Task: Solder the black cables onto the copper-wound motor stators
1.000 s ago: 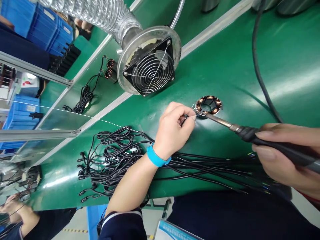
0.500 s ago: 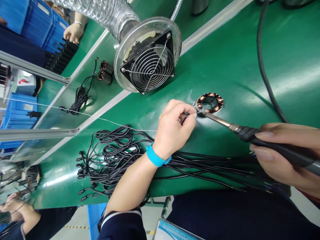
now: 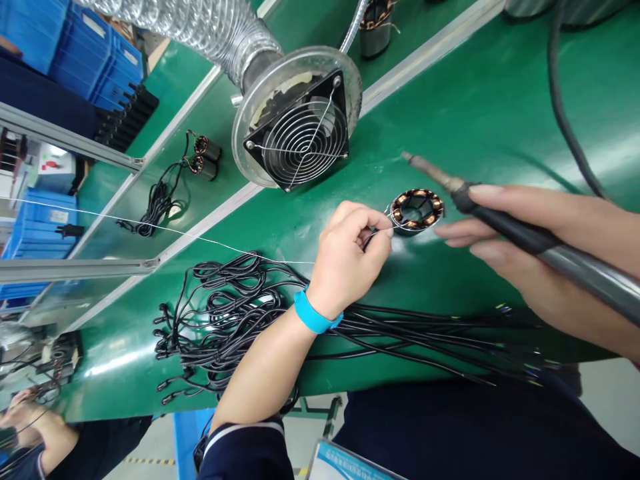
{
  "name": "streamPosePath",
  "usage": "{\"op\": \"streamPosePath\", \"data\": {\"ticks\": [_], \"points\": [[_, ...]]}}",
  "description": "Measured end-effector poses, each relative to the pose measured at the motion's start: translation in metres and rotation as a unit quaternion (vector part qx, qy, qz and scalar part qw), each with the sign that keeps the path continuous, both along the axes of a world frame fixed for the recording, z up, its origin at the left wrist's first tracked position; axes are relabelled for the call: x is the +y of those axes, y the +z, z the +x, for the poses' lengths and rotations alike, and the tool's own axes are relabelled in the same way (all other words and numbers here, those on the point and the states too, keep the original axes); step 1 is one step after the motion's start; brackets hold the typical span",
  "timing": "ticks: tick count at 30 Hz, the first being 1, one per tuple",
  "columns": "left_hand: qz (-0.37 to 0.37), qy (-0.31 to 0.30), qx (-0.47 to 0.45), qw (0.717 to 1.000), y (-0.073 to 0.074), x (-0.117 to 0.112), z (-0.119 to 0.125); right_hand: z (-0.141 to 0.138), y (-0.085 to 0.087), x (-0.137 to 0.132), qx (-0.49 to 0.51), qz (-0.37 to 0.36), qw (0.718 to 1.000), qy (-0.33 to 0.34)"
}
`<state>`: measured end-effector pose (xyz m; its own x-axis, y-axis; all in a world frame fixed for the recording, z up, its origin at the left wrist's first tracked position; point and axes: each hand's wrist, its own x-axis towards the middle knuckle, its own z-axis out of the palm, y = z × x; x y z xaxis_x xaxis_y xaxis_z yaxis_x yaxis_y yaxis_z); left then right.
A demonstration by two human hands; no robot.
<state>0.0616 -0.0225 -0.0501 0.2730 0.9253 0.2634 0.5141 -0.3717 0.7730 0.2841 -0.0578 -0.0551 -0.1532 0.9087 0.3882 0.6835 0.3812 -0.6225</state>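
Observation:
My left hand (image 3: 353,253), with a turquoise wristband, pinches a thin solder wire (image 3: 220,243) at the edge of a copper-wound motor stator (image 3: 434,203). A short black lead also passes under its fingers, though its grip on that is partly hidden. The stator stands upright on the green bench, its windings facing up. In my right hand (image 3: 545,293) is a soldering iron (image 3: 520,230), held like a pen. The iron's tip is above and behind the stator, apart from it, with faint smoke beside it.
A fume extractor fan (image 3: 304,148) on a foil duct hangs behind my left hand. Bundled black cables (image 3: 235,327) lie across the near bench. Two stators (image 3: 205,167) with a cable sit past the metal rail. A co-worker's hands (image 3: 30,417) show at lower left.
The soldering iron has lifted off the stator's edge and moved back and up with my right hand. My left hand stays in place. The far co-worker's hand has left view.

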Motion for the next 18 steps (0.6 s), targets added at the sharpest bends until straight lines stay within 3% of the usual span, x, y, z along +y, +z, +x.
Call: {"op": "streamPosePath", "data": {"ticks": [6, 12, 15, 18], "points": [[-0.020, 0.003, 0.007, 1.000, 0.003, 0.001, 0.000, -0.002, 0.015, 0.026, -0.082, 0.053, 0.989, 0.115], [-0.082, 0.022, -0.033, 0.996, 0.004, 0.002, 0.002, -0.005, 0.004, 0.036, -0.053, 0.057, 0.989, 0.126], [-0.212, 0.049, -0.122, 0.968, 0.005, 0.004, 0.000, -0.007, -0.008, 0.047, -0.066, 0.040, 0.988, 0.130], [-0.394, 0.029, -0.187, 0.899, 0.010, 0.006, -0.004, -0.010, -0.020, 0.060, -0.059, 0.050, 0.982, 0.174]]}}
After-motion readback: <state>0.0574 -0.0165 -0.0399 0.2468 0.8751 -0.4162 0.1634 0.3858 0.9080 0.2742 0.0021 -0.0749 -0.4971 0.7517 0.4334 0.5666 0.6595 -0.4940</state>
